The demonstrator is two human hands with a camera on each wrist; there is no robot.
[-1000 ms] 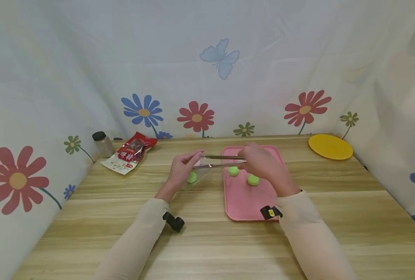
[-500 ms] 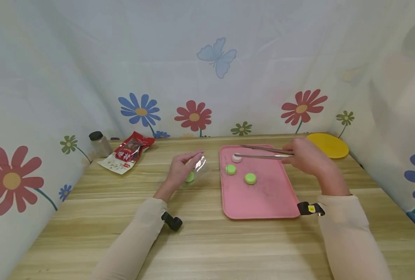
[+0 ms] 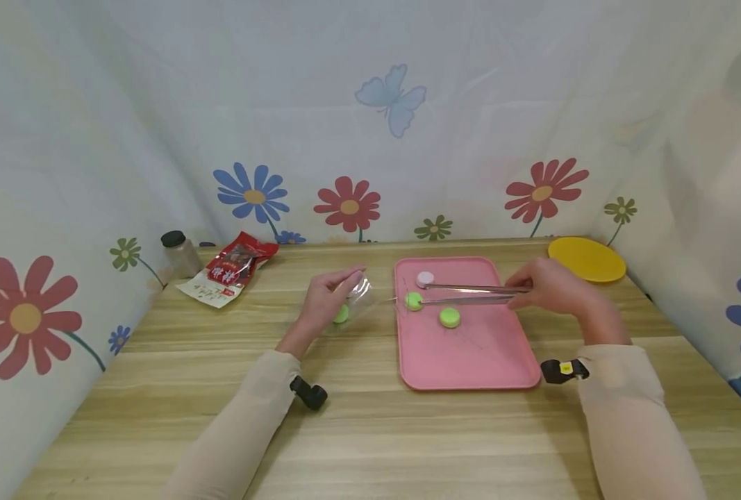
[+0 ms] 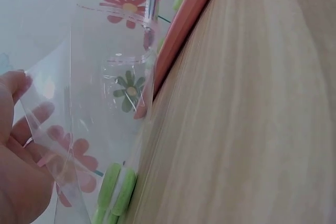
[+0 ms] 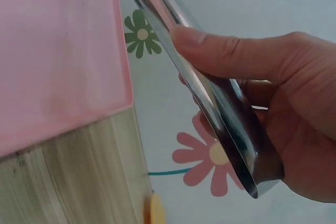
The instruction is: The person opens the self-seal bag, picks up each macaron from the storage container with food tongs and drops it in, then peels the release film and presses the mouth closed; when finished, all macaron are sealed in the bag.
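Observation:
My left hand (image 3: 325,303) holds a clear plastic bag (image 3: 359,297) by its edge, left of the pink tray. Low in the bag sits a green macaron (image 4: 116,188), partly hidden by the hand in the head view. My right hand (image 3: 553,286) grips metal tongs (image 3: 470,293), thumb on top in the right wrist view (image 5: 226,51). The tongs reach left over the tray, arms slightly apart. One tip is at a green macaron (image 3: 414,301), the other by a pale pink macaron (image 3: 425,279); whether they touch cannot be told. Another green macaron (image 3: 450,318) lies nearer.
The pink tray (image 3: 470,364) lies on the wooden table (image 3: 357,430). A yellow plate (image 3: 587,260) stands at the back right. A red and white snack packet (image 3: 231,269) and a dark-lidded jar (image 3: 181,255) are at the back left. Flowered cloth hangs behind.
My right hand has drawn the tongs away from the bag, rightward over the tray. Their tips then shifted from the pale macaron toward the green one. The left hand has stayed with the bag.

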